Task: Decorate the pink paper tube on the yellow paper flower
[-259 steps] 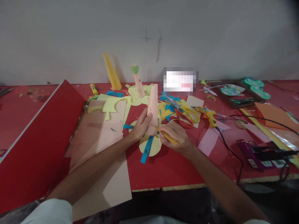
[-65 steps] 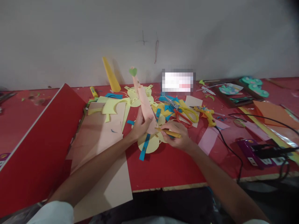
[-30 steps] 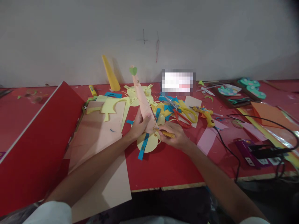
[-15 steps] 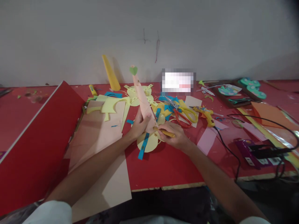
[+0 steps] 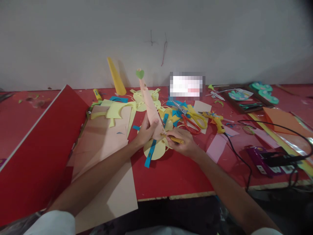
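My left hand [image 5: 146, 131] is wrapped round a pale pink paper cone [image 5: 152, 111], which leans up and away with its narrow end at the top. A green paper heart [image 5: 140, 74] sits at that tip, and small gold stars dot the cone. In my right hand [image 5: 183, 142] is a mustard-yellow pen [image 5: 176, 140], pinched between the fingers, its tip at the cone's lower right edge. Below both hands lies a pale yellow round paper cutout [image 5: 156, 150] with a blue paper strip [image 5: 149, 156] across it.
Red-handled and yellow-handled scissors [image 5: 192, 125] lie right of centre, near a yellow glue gun [image 5: 218, 124] with a black cord. A red board [image 5: 46, 153] leans at left beside peach paper sheets [image 5: 105, 143]. A yellow cone [image 5: 116, 76] stands by the wall. A purple power strip [image 5: 262, 164] sits at right.
Almost nothing differs. Both hands, the cone and the pen stay in nearly the same place.
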The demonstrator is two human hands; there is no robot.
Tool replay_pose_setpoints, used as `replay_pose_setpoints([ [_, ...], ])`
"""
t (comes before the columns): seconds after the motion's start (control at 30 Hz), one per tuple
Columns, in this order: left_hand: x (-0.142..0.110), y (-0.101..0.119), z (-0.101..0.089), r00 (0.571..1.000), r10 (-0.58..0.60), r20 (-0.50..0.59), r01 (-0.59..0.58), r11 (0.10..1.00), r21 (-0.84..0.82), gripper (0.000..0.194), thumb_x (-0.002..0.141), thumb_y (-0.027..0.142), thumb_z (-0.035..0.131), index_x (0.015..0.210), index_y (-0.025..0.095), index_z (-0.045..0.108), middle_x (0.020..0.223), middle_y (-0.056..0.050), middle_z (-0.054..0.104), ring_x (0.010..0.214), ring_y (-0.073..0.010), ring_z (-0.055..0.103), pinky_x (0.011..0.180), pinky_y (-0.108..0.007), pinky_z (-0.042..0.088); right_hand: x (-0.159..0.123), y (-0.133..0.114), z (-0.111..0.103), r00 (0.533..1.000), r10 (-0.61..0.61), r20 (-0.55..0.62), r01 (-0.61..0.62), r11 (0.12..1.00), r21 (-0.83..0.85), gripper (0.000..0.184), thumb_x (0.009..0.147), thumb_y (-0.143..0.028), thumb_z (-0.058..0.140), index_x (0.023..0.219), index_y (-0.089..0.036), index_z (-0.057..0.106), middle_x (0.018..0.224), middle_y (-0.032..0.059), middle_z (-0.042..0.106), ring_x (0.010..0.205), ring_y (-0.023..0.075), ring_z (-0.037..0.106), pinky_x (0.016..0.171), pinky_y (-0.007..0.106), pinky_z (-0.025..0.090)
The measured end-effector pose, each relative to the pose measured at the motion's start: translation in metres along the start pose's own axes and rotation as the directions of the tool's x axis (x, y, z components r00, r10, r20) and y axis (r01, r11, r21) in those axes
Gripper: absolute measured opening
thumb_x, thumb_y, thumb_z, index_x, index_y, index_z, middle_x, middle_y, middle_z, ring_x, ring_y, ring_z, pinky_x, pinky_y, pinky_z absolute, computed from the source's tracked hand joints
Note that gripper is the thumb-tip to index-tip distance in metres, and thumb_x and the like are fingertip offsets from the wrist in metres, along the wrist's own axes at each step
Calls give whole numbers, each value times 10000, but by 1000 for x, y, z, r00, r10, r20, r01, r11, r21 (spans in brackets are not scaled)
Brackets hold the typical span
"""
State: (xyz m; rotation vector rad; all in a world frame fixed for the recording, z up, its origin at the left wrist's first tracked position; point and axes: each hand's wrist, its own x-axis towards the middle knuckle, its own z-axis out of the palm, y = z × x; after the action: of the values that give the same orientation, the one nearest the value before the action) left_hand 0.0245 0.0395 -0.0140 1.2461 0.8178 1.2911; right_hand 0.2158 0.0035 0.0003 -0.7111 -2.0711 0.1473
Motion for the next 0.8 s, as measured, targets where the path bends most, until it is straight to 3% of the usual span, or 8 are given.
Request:
replay_pose_setpoints([
  [0.3,0,2,1,1000,9,-5,-9,1000,4,672,889,640,691,1400,256,484,938,-35,661,846,-186,672,773,-328,577,1,-2,-2,999,25,-25,-25,1000,-3,57,978,-200,611,986,-228,660,838,35,729,712,154,673,679,289,562],
  [0.67,0,3,2,1000,17,10,-17,1000,20,644,913,607,678,1401,237,476,934,-46,674,821,-195,675,756,-347,588,2,-3,-1,999,-14,35,12,999,44,64,976,-196,619,1019,-229,653,861,38,743,726,155,688,670,287,559],
  [0.8,1,4,1,998,35,57,-36,999,9,640,919,639,646,1396,242,488,959,-58,692,862,-211,693,774,-357,590,3,-3,-4,1000,16,-24,-17,1000,-21,64,976,-208,600,963,-236,655,781,24,723,670,154,667,638,292,552],
])
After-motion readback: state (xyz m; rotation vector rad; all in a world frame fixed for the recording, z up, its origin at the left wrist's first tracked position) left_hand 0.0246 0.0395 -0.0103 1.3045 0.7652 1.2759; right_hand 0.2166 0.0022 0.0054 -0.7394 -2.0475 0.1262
